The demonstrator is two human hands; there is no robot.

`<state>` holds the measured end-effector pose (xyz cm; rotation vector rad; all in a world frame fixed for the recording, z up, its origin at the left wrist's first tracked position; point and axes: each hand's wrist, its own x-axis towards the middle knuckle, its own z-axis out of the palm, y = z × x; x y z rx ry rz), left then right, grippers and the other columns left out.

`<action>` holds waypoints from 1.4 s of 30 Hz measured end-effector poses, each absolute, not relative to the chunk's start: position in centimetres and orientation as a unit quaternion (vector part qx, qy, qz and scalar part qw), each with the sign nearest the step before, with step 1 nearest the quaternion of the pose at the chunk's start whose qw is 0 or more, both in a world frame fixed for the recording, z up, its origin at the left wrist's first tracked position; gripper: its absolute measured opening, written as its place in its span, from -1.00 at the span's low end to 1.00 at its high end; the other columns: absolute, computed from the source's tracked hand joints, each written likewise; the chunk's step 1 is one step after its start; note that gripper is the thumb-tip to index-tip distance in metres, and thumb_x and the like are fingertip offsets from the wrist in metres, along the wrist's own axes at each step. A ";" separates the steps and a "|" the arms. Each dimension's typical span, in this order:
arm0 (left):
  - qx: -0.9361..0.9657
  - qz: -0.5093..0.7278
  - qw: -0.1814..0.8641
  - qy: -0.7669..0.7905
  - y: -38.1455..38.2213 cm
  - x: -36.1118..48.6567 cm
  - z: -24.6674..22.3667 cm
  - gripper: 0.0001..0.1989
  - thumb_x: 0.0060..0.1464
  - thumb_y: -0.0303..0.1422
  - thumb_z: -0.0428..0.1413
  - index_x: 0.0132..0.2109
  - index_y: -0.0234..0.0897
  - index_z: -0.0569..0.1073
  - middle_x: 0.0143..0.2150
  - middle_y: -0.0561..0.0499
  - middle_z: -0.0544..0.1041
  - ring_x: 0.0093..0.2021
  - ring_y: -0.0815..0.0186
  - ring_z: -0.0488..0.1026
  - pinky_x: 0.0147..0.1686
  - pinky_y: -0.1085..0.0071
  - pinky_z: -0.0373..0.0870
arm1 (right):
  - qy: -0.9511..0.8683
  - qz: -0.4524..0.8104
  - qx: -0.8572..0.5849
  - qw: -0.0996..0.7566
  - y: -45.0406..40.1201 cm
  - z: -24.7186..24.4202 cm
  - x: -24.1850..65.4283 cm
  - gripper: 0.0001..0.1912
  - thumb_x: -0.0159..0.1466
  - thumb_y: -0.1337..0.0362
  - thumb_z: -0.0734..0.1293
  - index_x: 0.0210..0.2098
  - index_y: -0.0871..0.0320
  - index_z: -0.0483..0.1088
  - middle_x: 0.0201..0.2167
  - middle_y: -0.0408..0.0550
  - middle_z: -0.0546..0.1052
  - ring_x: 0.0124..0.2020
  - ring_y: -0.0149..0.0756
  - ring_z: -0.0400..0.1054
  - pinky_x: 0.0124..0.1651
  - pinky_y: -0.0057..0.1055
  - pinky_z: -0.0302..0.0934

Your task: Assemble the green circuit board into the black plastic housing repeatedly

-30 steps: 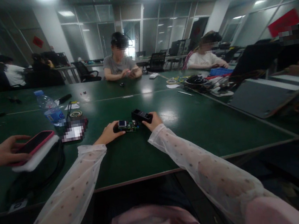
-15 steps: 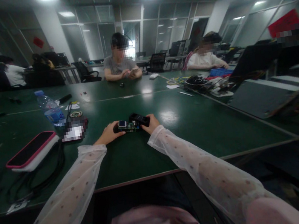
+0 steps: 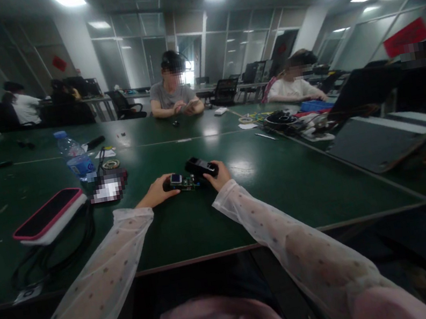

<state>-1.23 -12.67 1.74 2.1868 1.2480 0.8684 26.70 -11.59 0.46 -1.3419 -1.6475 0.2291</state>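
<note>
Near the middle of the green table [image 3: 192, 228], my left hand [image 3: 158, 190] is closed on the left end of a circuit board [image 3: 187, 183] with a small screen [image 3: 176, 178] on it. My right hand [image 3: 219, 176] grips a black casing [image 3: 200, 167], which lies tilted just behind and right of the board. Casing and board are very close together; whether they touch or are joined I cannot tell. The fingertips of both hands are partly hidden behind these parts.
To the left are a phone with a pink edge [image 3: 48, 213], black cables [image 3: 83, 241], a lit device [image 3: 109, 187] and a water bottle [image 3: 76, 158]. Grey metal panels [image 3: 381, 142] and tangled cables [image 3: 282, 119] are at right. A person [image 3: 173, 92] sits opposite.
My right hand has shifted slightly to the right with the black casing, which has turned a little. The left hand holds the board almost as before. The camera view has shifted slightly.
</note>
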 end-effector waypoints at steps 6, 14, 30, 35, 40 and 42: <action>0.796 0.322 0.235 0.456 -12.2 -1.2 1.3 -0.33 -0.05 -0.14 0.29 0.19 -0.21 0.33 0.15 -0.17 0.46 0.13 0.03 0.43 0.13 0.01 0.31 | -0.707 0.152 -0.438 0.534 -12.9 1.6 25.3 -0.42 0.19 0.15 0.38 0.14 0.15 0.20 0.08 0.15 0.42 0.06 -0.09 0.39 0.10 -0.12 0.34; 0.793 0.321 0.236 0.461 -12.1 -1.1 1.1 -0.34 -0.06 -0.11 0.29 0.14 -0.29 0.33 0.11 -0.20 0.49 0.10 0.03 0.46 0.12 0.03 0.34 | -0.754 0.157 -0.420 0.480 -13.2 1.3 24.4 -0.44 0.19 0.23 0.39 0.15 0.09 0.21 0.07 0.11 0.42 0.08 -0.07 0.37 0.16 -0.02 0.30; 0.791 0.333 0.219 0.463 -12.3 -1.0 1.0 -0.14 -0.12 -0.06 0.32 0.26 -0.27 0.20 0.19 -0.24 0.41 0.17 -0.03 0.41 0.15 0.00 0.29 | -0.794 0.169 -0.419 0.406 -12.7 0.8 24.6 -0.43 0.16 0.29 0.42 0.13 0.15 0.23 0.04 0.15 0.45 0.09 -0.06 0.39 0.15 -0.01 0.29; 0.798 0.328 0.210 0.460 -12.3 -1.0 1.0 -0.14 -0.10 -0.05 0.31 0.29 -0.22 0.20 0.19 -0.22 0.42 0.16 -0.03 0.41 0.14 0.02 0.29 | -0.807 0.185 -0.413 0.379 -12.3 0.3 24.8 -0.41 0.13 0.29 0.44 0.12 0.10 0.24 0.03 0.08 0.47 0.08 -0.11 0.41 0.15 -0.04 0.29; 0.800 0.321 0.194 0.468 -12.2 -1.0 1.0 -0.19 -0.10 -0.05 0.30 0.24 -0.25 0.25 0.16 -0.22 0.44 0.15 -0.03 0.40 0.13 0.01 0.29 | -0.799 0.190 -0.419 0.388 -11.7 -0.3 24.8 -0.27 0.04 0.30 0.51 0.16 0.09 0.22 0.07 0.10 0.43 0.14 -0.05 0.36 0.19 -0.02 0.24; 0.799 0.322 0.195 0.468 -12.2 -0.9 1.0 -0.22 -0.09 -0.06 0.30 0.23 -0.25 0.27 0.15 -0.21 0.45 0.15 -0.02 0.41 0.13 0.02 0.29 | -0.794 0.197 -0.425 0.387 -11.5 -0.5 24.8 -0.24 0.02 0.31 0.52 0.16 0.09 0.21 0.07 0.11 0.43 0.14 -0.04 0.36 0.18 -0.02 0.25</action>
